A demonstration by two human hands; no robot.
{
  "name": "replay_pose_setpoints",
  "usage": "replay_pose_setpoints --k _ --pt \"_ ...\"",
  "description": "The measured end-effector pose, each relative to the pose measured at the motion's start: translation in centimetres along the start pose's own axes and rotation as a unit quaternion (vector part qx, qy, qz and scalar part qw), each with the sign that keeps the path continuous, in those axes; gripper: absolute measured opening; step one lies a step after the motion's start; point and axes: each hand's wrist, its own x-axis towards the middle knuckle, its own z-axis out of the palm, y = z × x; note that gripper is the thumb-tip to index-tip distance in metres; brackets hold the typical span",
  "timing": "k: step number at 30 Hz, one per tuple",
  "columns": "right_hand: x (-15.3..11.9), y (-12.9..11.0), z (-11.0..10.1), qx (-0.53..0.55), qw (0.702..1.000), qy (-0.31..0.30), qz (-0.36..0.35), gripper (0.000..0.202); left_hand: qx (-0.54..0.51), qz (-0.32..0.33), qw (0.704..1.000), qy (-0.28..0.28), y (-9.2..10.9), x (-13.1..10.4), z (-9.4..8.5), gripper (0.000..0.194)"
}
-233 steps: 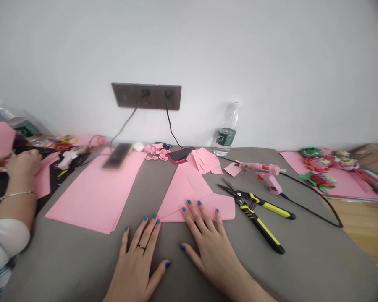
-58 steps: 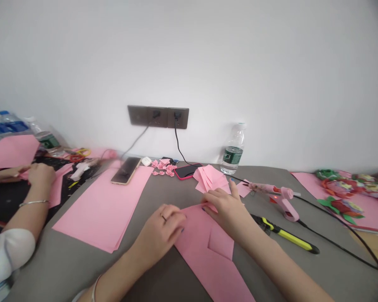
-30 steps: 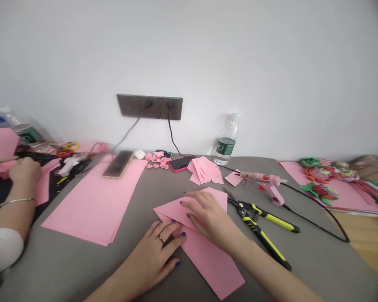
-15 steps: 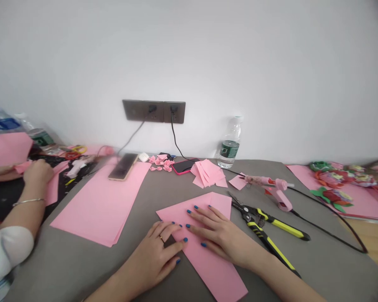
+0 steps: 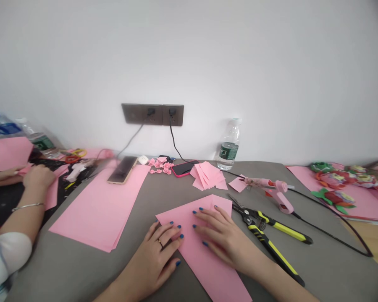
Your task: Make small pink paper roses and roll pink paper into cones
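A pink sheet of paper (image 5: 204,256) lies folded on the grey table, its top corner turned over into a slanted flap. My right hand (image 5: 225,239) rests flat on the fold, fingers spread and pointing up and left. At the paper's left edge lies my left hand (image 5: 159,253), palm down with the fingers apart, its fingertips touching the paper. Neither hand grips anything. Close by on the right are pliers (image 5: 255,222) with black and yellow handles, their jaws towards the paper. Behind the folded sheet sits a pile of small pink paper squares (image 5: 208,175).
A pink glue gun (image 5: 275,191) with a black cord lies right. Larger pink sheets (image 5: 97,209) lie left under a phone (image 5: 122,170). A water bottle (image 5: 229,144) stands by the wall, near small paper flowers (image 5: 161,164). Another person's hand (image 5: 39,178) handles pink paper at far left.
My right hand has slid slightly right across the folded paper. My left hand stays at the paper's left edge, its fingers shifted a little. The view has tilted slightly.
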Motion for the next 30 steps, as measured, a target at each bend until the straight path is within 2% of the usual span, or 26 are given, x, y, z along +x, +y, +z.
replay_pose_setpoints --k 3,5,7,9,12,15,17,21,24,26,28,30 --pt "1.9 0.7 -0.2 -0.018 0.995 0.054 0.08 0.042 -0.008 0.0 1.0 0.017 0.1 0.6 -0.2 0.045" --pt "3.4 1.3 -0.5 -0.026 0.991 0.055 0.123 0.044 -0.007 -0.004 0.999 0.035 0.3 1.4 -0.3 0.044" --pt "4.9 1.8 -1.0 -0.032 0.989 0.036 0.141 0.041 -0.001 -0.008 0.999 0.05 0.5 2.4 -0.3 0.04" --pt "6.1 1.8 -1.9 -0.044 0.987 0.008 0.151 0.029 -0.004 -0.008 0.998 0.056 0.8 3.2 -0.1 0.032" --pt "7.2 0.9 -3.5 -0.062 0.983 -0.042 0.165 0.011 -0.021 0.003 0.997 0.068 0.9 4.0 0.4 0.024" --pt "7.4 -0.6 -4.6 -0.067 0.981 -0.07 0.168 0.006 -0.017 0.012 0.998 0.064 0.8 4.3 0.7 0.022" --pt "7.4 -1.4 -5.0 -0.057 0.974 -0.096 0.196 0.005 -0.01 0.008 0.999 0.046 0.9 4.3 0.9 0.022" --pt "7.7 -1.2 -5.3 -0.026 0.959 -0.115 0.258 0.011 0.009 -0.001 1.0 0.028 1.0 4.3 1.2 0.022" --pt "8.4 -0.2 -5.0 -0.01 0.962 -0.108 0.251 0.01 0.015 0.008 1.0 0.025 1.0 4.2 1.3 0.026" --pt "8.8 0.2 -4.3 -0.001 0.968 -0.1 0.23 0.017 0.015 0.017 0.999 0.024 1.0 3.9 1.2 0.028" --pt "8.6 0.0 -3.3 0.003 0.981 -0.075 0.18 0.031 0.015 0.009 1.0 0.024 0.9 3.5 1.0 0.029" --pt "7.9 -0.8 -1.9 0.012 0.996 -0.03 0.087 0.038 0.019 -0.02 0.999 0.028 1.0 2.9 0.9 0.031"
